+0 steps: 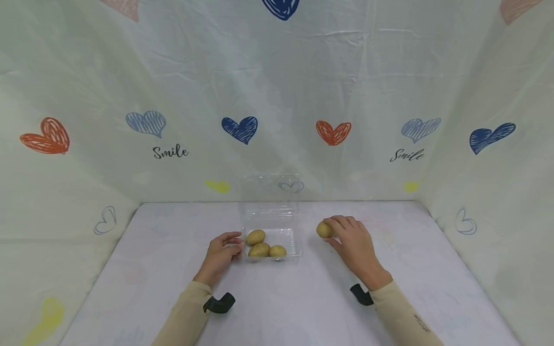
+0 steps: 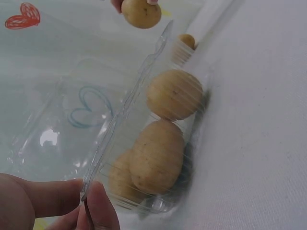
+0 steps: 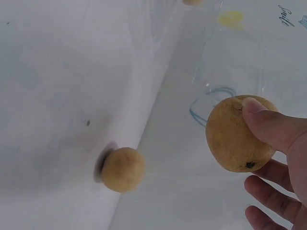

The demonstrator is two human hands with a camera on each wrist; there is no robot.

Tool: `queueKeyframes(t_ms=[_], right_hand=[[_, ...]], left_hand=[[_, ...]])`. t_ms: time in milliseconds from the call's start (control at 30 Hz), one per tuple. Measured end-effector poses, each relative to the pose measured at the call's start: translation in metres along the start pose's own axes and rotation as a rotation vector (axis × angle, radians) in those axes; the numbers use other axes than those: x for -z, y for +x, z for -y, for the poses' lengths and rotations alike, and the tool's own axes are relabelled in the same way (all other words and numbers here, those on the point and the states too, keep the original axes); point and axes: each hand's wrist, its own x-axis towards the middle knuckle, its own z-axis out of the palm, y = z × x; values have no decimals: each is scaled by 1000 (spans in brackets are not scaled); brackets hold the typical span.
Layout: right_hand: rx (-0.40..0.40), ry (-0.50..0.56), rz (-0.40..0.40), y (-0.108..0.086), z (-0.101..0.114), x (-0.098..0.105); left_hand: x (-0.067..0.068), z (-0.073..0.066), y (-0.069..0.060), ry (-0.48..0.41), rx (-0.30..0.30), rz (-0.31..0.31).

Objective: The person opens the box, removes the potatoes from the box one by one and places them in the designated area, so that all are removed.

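A clear plastic clamshell box [image 1: 294, 242] stands on the table with its lid [image 1: 269, 192] raised at the back. Three potatoes lie inside, one [image 1: 256, 236] behind, another [image 1: 258, 250] in front and a smaller one [image 1: 277, 251] beside it. My left hand [image 1: 221, 254] is at the box's left side; in the left wrist view its thumb and finger pinch the thin plastic rim [image 2: 88, 179]. To the right of the box, my right hand [image 1: 352, 240] holds a potato [image 3: 237, 136] between thumb and fingers, above the table.
Another potato [image 3: 123, 169] sits on the white table [image 1: 277, 307], hidden in the head view. Behind the table hangs a pale sheet [image 1: 368, 96] printed with hearts. A black strap piece [image 1: 220, 303] is on the left wrist, and another [image 1: 361, 294] on the right.
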Motion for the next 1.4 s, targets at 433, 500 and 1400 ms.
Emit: queueKeyframes(t_ms=[433, 500, 1400], right_hand=[[-61, -24, 26, -22, -22, 7], [-68, -32, 29, -25, -25, 8], [-155, -23, 112, -45, -58, 3]], left_hand=[[0, -2, -2, -4, 10, 2], [0, -3, -3, -2, 11, 1], [-1, -5, -4, 9, 6, -4]])
